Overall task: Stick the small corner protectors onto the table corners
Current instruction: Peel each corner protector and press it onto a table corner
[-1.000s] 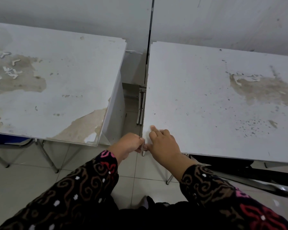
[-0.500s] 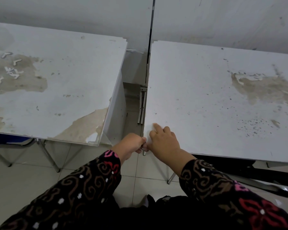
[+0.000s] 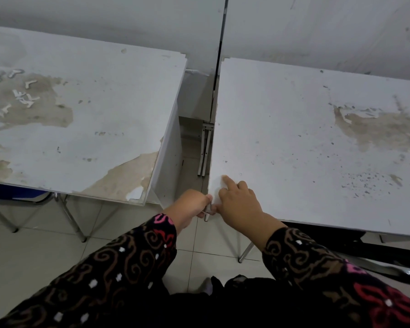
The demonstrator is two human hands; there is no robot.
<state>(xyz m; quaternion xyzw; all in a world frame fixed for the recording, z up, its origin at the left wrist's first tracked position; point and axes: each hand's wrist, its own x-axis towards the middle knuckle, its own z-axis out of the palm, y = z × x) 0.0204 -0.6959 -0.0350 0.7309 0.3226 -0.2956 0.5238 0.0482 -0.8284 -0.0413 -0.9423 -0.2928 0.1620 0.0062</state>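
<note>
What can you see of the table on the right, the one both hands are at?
The right table has a flat white top, seemingly laminated board, on thin metal legs. It is worn: a brown peeling patch toward the right, dark specks below it. It stands by the wall, a narrow gap from the left table. At its near left corner the left hand curls at the edge and the right hand presses a forefinger on top; anything under them is hidden.

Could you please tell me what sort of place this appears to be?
Probably a classroom or plain workroom: a peeling white table beside a second stained table, both on thin metal legs, a tiled floor and a bare white wall.
</note>
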